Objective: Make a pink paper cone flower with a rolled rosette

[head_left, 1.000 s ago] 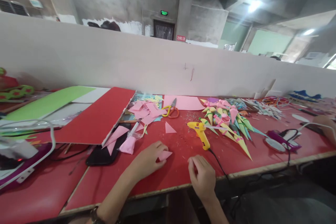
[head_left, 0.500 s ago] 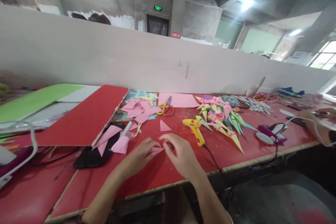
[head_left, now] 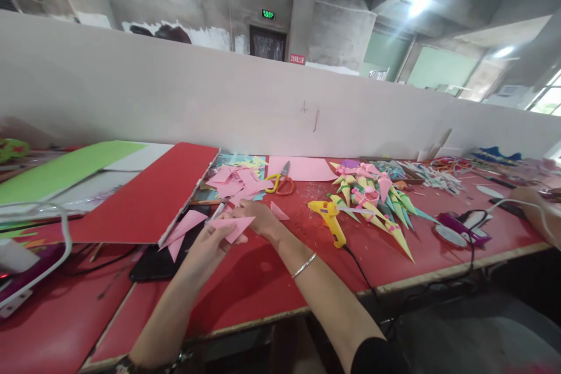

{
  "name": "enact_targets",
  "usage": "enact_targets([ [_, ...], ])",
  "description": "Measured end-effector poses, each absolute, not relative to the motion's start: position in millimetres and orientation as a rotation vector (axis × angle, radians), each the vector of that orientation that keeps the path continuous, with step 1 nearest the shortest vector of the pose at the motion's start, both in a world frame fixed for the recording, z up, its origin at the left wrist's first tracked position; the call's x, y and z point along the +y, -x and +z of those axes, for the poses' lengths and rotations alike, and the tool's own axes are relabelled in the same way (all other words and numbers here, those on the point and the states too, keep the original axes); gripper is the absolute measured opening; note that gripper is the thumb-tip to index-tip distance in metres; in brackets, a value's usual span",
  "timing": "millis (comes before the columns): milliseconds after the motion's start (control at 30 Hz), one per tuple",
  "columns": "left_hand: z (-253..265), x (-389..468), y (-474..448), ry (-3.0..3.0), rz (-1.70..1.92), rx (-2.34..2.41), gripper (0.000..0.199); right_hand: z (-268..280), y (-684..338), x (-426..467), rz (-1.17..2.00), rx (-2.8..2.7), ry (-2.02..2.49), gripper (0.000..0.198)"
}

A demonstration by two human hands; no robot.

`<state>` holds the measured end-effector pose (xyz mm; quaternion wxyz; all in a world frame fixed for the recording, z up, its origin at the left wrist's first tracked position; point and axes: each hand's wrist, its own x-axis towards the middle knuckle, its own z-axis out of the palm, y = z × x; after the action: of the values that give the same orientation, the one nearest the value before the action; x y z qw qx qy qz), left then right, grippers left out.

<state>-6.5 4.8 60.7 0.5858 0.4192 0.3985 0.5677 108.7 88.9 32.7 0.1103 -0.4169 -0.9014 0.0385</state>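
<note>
My left hand (head_left: 214, 243) pinches a pink paper triangle (head_left: 236, 225) between thumb and fingers, raised over the red table. Crossing to the left just beyond it, my right hand (head_left: 258, 216) has its fingers bent downward beside the pink paper pile; what they grip is hidden. The white barrel of a pen-like stick (head_left: 217, 210) shows near those fingertips. Another pink triangle (head_left: 279, 211) lies flat on the table to the right of my right hand. Loose pink paper pieces (head_left: 234, 181) are heaped just behind the hands.
A yellow glue gun (head_left: 329, 222) lies right of my hands, its cord running off the front edge. Scissors (head_left: 281, 181) rest behind. Several decorated paper cones (head_left: 372, 198) are piled at right. A red board (head_left: 149, 198) and black phone (head_left: 153, 263) lie left.
My left hand has lifted the pink paper triangle up and left. My right hand has moved from the table's front area across to the far left, toward the paper pile.
</note>
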Motion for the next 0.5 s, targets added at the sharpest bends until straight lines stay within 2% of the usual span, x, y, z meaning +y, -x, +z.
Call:
enact_targets([
  [167, 52, 6, 0, -0.923, 1.313, 0.798, 0.01, 29, -97, 90, -0.056, -2.672, 1.089, 0.02],
  [400, 57, 2, -4, -0.893, 1.336, 0.739, 0.025, 46, -102, 97, -0.129, -2.603, 0.965, 0.018],
  [500, 60, 1, -3, -0.856, 1.324, 0.793, 0.027, 64, -115, 93, -0.1, -2.402, 0.997, 0.019],
])
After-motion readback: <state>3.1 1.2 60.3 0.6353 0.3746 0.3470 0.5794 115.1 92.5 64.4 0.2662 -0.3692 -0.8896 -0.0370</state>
